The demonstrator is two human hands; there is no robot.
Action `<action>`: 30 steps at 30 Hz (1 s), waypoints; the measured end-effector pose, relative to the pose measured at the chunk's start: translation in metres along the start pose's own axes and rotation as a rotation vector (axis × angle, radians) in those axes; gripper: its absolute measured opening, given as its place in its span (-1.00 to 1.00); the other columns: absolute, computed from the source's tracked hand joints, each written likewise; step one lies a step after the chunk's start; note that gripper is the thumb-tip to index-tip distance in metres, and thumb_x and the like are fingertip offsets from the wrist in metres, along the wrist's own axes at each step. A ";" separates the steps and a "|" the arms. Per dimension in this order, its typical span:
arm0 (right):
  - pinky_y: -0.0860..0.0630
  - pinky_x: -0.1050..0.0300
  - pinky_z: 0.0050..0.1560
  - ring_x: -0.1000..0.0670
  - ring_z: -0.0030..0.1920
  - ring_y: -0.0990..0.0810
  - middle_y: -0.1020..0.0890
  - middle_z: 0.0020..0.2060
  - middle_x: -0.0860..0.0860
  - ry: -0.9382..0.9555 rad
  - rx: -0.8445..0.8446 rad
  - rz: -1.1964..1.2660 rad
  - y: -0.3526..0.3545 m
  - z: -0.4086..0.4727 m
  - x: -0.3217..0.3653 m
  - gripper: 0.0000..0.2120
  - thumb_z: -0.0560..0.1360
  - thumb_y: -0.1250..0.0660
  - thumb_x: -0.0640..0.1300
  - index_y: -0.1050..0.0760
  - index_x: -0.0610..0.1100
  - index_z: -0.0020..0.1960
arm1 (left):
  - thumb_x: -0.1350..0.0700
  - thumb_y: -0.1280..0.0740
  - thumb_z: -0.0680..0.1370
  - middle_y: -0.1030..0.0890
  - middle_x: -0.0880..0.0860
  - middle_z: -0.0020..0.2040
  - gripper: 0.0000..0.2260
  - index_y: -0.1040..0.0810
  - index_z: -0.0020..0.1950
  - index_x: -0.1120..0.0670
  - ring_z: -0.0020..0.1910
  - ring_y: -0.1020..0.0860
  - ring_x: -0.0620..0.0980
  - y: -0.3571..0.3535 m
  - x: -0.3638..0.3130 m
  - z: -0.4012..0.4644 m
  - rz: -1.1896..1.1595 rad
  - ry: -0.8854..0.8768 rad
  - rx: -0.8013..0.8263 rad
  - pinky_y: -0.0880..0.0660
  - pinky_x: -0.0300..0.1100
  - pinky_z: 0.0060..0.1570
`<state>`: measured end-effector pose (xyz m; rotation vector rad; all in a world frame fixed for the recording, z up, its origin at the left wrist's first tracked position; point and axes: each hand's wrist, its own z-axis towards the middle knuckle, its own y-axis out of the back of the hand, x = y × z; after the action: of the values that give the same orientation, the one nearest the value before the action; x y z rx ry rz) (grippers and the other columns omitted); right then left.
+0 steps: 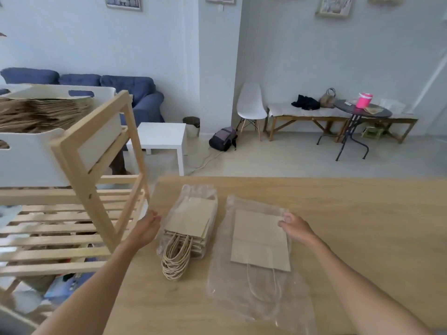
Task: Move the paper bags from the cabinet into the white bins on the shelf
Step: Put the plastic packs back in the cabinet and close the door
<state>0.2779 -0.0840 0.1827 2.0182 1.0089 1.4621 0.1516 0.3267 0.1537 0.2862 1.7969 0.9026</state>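
Observation:
On the wooden cabinet top (350,213) lie two clear plastic sleeves of brown paper bags. The left sleeve holds a thick stack of paper bags (191,223) with twine handles spilling toward me. The right sleeve (256,298) holds a single flat paper bag (260,240). My left hand (147,229) hovers just left of the stack, fingers curled, holding nothing I can see. My right hand (294,226) pinches the far right corner of the single bag. A white bin (36,151) on the wooden shelf (84,175) at left is full of flat paper bags (41,112).
A slatted lower shelf (60,228) sits left of the cabinet, with items beneath it. Beyond are a white side table (162,136), a blue sofa (135,93), a white chair (250,105), a backpack (222,139), a bench and a round black table (362,110).

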 end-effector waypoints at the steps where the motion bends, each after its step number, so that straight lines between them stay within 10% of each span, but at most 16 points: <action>1: -0.44 0.13 0.12 -0.14 0.33 -0.54 -0.57 0.36 -0.12 -0.023 -0.012 -0.010 -0.008 0.002 -0.010 -0.57 0.58 -0.30 -0.03 -0.45 -0.12 0.42 | 0.18 -0.15 0.71 -0.56 0.33 0.16 -0.79 -0.44 0.17 0.32 0.21 -0.53 0.29 -0.004 0.006 0.006 -0.045 0.039 0.008 -0.34 -0.03 0.10; 6: -0.54 0.03 0.12 -0.23 0.21 -0.59 -0.62 0.23 -0.21 -0.221 -0.040 -0.060 -0.036 0.017 -0.046 -0.56 0.51 -0.32 0.02 -0.50 -0.21 0.29 | -0.04 -0.19 0.70 -0.59 0.11 -0.16 -0.68 -0.55 -0.15 0.08 -0.12 -0.56 0.08 -0.020 0.022 0.030 -0.241 0.242 0.182 -0.43 -0.11 -0.17; 13: -0.53 0.01 0.23 -0.25 0.32 -0.53 -0.55 0.33 -0.19 -0.391 -0.023 -0.065 -0.065 0.019 -0.044 -0.30 0.39 -0.45 0.18 -0.45 -0.18 0.40 | -0.19 -0.51 0.44 -0.46 -0.06 -0.55 -0.62 -0.56 -0.09 0.12 -0.62 -0.44 -0.11 -0.038 0.019 0.046 -0.342 0.404 0.346 -0.45 -0.30 -0.49; 19: -0.56 0.12 -0.27 -0.13 -0.13 -0.67 -0.69 -0.01 -0.18 -0.385 -0.034 0.270 -0.075 0.023 -0.036 -0.64 0.46 -0.46 -0.15 -0.59 -0.30 0.19 | -0.02 -0.58 0.40 -0.67 0.11 -0.25 -0.58 -0.61 0.11 0.22 -0.37 -0.57 0.01 -0.054 0.009 0.051 -0.514 0.407 0.489 -0.53 -0.14 -0.31; 23: -0.62 -0.01 -0.11 -0.20 -0.01 -0.68 -0.69 0.05 -0.24 -0.411 -0.024 0.452 -0.072 0.024 -0.039 -0.69 0.49 -0.44 -0.21 -0.57 -0.31 0.20 | 0.05 -0.56 0.42 -0.72 0.24 0.08 -0.48 -0.53 0.29 0.25 0.05 -0.68 0.21 -0.064 0.007 0.055 -0.659 0.379 0.496 -0.63 0.06 0.05; 30: -0.54 -0.19 0.19 -0.30 0.20 -0.62 -0.61 0.20 -0.36 -0.401 0.087 0.820 -0.079 0.002 -0.036 -0.66 0.54 -0.35 -0.42 -0.49 -0.39 0.31 | 0.10 -0.61 0.34 -0.72 0.25 0.07 -0.34 -0.46 0.35 0.24 -0.06 -0.73 0.20 -0.082 0.012 0.038 -0.855 0.398 0.487 -0.66 -0.01 -0.21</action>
<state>0.2499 -0.0621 0.1037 2.8102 0.0533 1.2539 0.1980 0.2942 0.0828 -0.3795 2.1992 -0.1020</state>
